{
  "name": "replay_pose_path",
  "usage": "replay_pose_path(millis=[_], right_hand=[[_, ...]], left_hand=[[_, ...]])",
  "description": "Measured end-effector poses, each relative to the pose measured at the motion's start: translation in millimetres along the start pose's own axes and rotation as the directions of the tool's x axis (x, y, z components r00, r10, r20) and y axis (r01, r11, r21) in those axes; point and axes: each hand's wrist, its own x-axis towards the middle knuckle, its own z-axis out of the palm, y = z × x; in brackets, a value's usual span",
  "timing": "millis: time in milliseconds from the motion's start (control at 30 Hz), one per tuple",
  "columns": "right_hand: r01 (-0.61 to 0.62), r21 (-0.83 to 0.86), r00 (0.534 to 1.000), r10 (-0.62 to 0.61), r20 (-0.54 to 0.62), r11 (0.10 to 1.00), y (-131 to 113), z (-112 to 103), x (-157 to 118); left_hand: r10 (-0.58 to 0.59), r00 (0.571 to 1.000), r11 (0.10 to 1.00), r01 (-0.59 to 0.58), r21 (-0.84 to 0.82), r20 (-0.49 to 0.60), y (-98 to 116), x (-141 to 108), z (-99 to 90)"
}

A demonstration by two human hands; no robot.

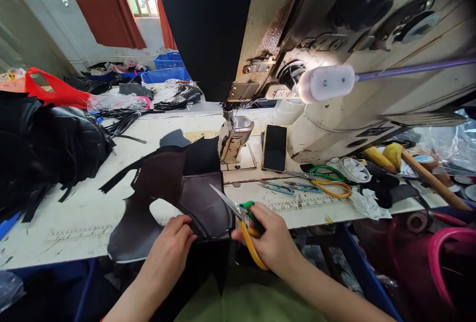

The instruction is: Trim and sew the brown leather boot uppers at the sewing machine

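Dark brown leather pieces (pixel 159 175), joined with black strips, lie across the front of the white sewing table. My left hand (pixel 173 242) pinches the near edge of this leather, its fingers closed together. In my right hand (pixel 273 237) is a pair of scissors (pixel 250 242) with one green and one yellow handle. The scissor blades point up and left over the leather panel, slightly parted. Behind the leather stands the sewing machine's post (pixel 232 146), with the needle area above it.
A phone (pixel 275 147) leans beside the machine base. Thread snips (pixel 277 187) and another pair of scissors (pixel 330 188) lie to the right, near a wooden-handled hammer (pixel 427 173). Black leather pieces (pixel 55 143) are heaped at the left. A lamp (pixel 327 84) hangs at the machine head.
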Motion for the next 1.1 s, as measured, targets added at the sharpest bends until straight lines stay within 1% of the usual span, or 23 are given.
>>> replay_pose_path(millis=[33, 67, 100, 133, 167, 200, 233, 300, 333, 367, 433, 567, 667, 733, 867, 967, 1100], right_hand=[[-0.033, 0.151, 0.992, 0.014, 0.124, 0.988, 4.3, -0.5, -13.0], [-0.129, 0.301, 0.947, 0.027, 0.32, 0.945, 10.1, 2.2, -26.9], [-0.3, 0.407, 0.85, 0.048, 0.525, 0.863, 17.2, 8.3, -40.9], [-0.446, 0.427, 0.74, 0.056, 0.671, 0.787, 25.5, 17.7, -54.1], [-0.539, 0.418, 0.676, 0.079, 0.733, 0.732, 34.5, 29.6, -65.6], [-0.642, 0.401, 0.583, 0.076, 0.809, 0.654, 43.7, 43.0, -74.8], [-0.714, 0.376, 0.518, 0.083, 0.852, 0.591, 52.4, 56.8, -81.3], [-0.797, 0.34, 0.445, 0.105, 0.889, 0.499, 66.1, 81.1, -87.0], [-0.815, 0.343, 0.437, 0.107, 0.893, 0.467, 70.4, 90.1, -87.1], [-0.824, 0.353, 0.441, 0.111, 0.89, 0.442, 73.1, 96.6, -86.1], [-0.828, 0.384, 0.464, 0.114, 0.878, 0.409, 74.7, 102.9, -83.6], [-0.815, 0.437, 0.496, 0.07, 0.865, 0.381, 73.8, 101.5, -84.0], [-0.792, 0.47, 0.519, 0.025, 0.854, 0.389, 75.0, 99.4, -87.8], [-0.79, 0.473, 0.518, 0.014, 0.855, 0.39, 76.1, 98.8, -90.0], [-0.807, 0.454, 0.506, 0.046, 0.861, 0.376, 76.1, 97.3, -91.8], [-0.799, 0.454, 0.521, 0.078, 0.85, 0.393, 74.8, 96.2, -90.8], [-0.808, 0.452, 0.519, 0.092, 0.85, 0.378, 74.4, 99.2, -88.3]], left_hand=[[0.002, 1.0, 1.0, -0.002, -0.031, 0.0, -1.6, 4.5, 1.4], [0.008, 1.0, 0.998, -0.008, -0.06, 0.005, -4.2, 8.8, 1.8], [0.011, 1.0, 0.995, -0.01, -0.1, 0.012, -7.5, 12.8, 1.4], [0.012, 1.0, 0.989, -0.009, -0.145, 0.021, -10.8, 16.4, 0.5], [0.013, 1.0, 0.983, -0.007, -0.184, 0.027, -13.8, 19.6, -0.4], [0.012, 0.999, 0.977, -0.005, -0.214, 0.031, -16.1, 22.1, -1.0], [0.011, 1.0, 0.973, -0.004, -0.23, 0.029, -17.8, 23.9, -0.9], [0.014, 1.0, 0.975, -0.014, -0.22, -0.004, -19.2, 25.1, 1.8], [0.017, 0.999, 0.978, -0.023, -0.206, -0.029, -19.2, 24.6, 4.1], [0.023, 0.998, 0.981, -0.033, -0.191, -0.055, -19.1, 23.5, 6.8], [0.042, 0.993, 0.986, -0.059, -0.157, -0.108, -18.8, 20.6, 11.9], [0.091, 0.981, 0.99, -0.107, -0.089, -0.171, -17.8, 17.0, 15.1], [0.122, 0.972, 0.991, -0.13, -0.025, -0.2, -15.3, 18.0, 13.1], [0.138, 0.968, 0.99, -0.137, 0.021, -0.207, -13.1, 19.3, 12.1], [0.161, 0.966, 0.985, -0.145, 0.093, -0.203, -9.7, 21.2, 12.6], [0.172, 0.965, 0.98, -0.149, 0.129, -0.2, -8.8, 21.0, 13.3], [0.19, 0.963, 0.974, -0.16, 0.163, -0.192, -9.9, 19.7, 14.7]])
